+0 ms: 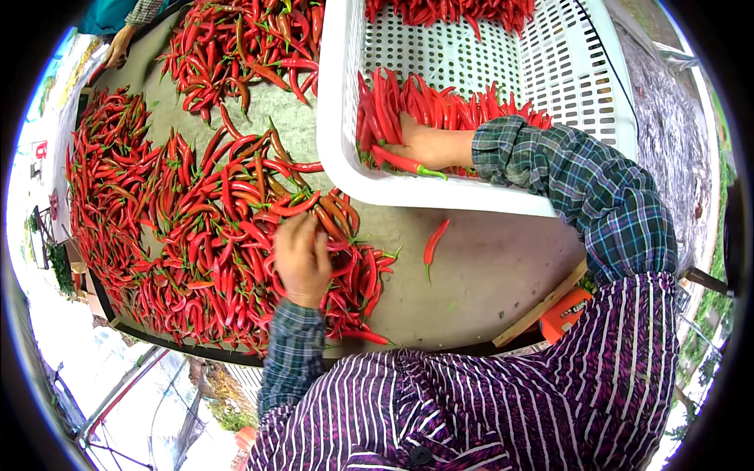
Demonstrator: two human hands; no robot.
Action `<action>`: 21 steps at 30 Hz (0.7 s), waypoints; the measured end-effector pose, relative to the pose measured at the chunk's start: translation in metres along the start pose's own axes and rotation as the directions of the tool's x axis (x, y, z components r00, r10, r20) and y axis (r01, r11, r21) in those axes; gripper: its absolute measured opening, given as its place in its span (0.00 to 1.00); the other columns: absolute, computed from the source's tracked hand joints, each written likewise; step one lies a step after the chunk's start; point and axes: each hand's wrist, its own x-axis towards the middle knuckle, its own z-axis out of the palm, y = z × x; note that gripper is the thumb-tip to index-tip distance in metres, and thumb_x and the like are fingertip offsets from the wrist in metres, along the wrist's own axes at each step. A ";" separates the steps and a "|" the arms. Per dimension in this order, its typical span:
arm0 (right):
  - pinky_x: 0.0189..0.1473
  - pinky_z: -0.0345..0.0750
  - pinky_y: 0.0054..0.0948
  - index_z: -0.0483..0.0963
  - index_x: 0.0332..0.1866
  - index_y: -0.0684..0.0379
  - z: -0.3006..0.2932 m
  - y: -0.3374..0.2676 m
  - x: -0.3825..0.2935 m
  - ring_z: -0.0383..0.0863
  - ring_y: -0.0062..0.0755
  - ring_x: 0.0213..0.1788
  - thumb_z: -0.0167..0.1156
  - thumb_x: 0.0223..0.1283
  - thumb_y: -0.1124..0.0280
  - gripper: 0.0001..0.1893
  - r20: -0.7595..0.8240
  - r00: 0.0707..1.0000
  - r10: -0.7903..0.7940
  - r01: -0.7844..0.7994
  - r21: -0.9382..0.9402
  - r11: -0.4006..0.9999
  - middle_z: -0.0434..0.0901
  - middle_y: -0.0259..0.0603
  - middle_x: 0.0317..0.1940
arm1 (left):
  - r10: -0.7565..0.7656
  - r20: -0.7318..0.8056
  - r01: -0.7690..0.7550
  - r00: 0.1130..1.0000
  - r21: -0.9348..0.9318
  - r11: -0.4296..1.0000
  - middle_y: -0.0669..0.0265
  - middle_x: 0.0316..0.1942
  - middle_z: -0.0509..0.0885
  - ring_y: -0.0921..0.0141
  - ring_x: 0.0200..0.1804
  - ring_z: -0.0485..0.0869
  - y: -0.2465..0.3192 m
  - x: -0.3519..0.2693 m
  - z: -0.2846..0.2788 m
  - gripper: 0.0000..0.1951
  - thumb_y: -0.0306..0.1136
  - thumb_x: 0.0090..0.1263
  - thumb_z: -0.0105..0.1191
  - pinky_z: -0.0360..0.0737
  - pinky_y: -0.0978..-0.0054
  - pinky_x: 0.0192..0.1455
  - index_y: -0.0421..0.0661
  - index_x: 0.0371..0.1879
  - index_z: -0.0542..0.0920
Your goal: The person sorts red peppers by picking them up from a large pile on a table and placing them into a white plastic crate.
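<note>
My right hand (433,144) is inside the white perforated plastic crate (436,200), its fingers among a row of red chili peppers (453,112) standing close together. A red chili pepper with a green stem (406,160) lies along the underside of this hand; whether the fingers grip it cannot be told. My left hand (303,259) is over the pile of loose red chili peppers (218,253) on the table, its fingertips at the peppers and blurred. What it holds, if anything, is unclear. One single chili pepper (435,244) lies apart on the table (471,282).
Another heap of chili peppers (235,53) lies left of the crate, and more peppers (453,9) fill its far end. At the upper left is another person's hand (118,47). A wooden strip (542,303) and an orange box (562,315) are near my body.
</note>
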 end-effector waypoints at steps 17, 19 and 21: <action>0.43 0.73 0.40 0.73 0.42 0.69 -0.079 -0.006 -0.025 0.78 0.50 0.40 0.48 0.62 0.55 0.23 0.454 0.828 0.329 -0.498 0.328 0.803 0.78 0.55 0.38 | 0.036 0.270 0.024 0.962 -0.217 0.976 0.53 0.45 0.76 0.54 0.47 0.75 0.046 -0.051 0.044 0.14 0.25 0.55 0.57 0.72 0.60 0.51 0.40 0.42 0.76; 0.42 0.73 0.40 0.73 0.42 0.69 -0.070 -0.010 -0.021 0.78 0.49 0.39 0.50 0.60 0.58 0.20 0.433 0.837 0.335 -0.486 0.306 0.819 0.78 0.55 0.37 | 0.045 0.276 0.020 0.960 -0.228 0.973 0.53 0.45 0.76 0.55 0.47 0.75 0.047 -0.050 0.048 0.14 0.26 0.55 0.57 0.72 0.60 0.51 0.40 0.42 0.76; 0.42 0.73 0.40 0.72 0.41 0.69 -0.063 -0.007 -0.018 0.78 0.48 0.38 0.52 0.59 0.61 0.17 0.428 0.850 0.307 -0.448 0.281 0.848 0.78 0.54 0.35 | 0.048 0.278 0.019 0.959 -0.232 0.972 0.55 0.44 0.76 0.55 0.47 0.75 0.050 -0.051 0.051 0.15 0.28 0.55 0.58 0.72 0.61 0.50 0.40 0.42 0.76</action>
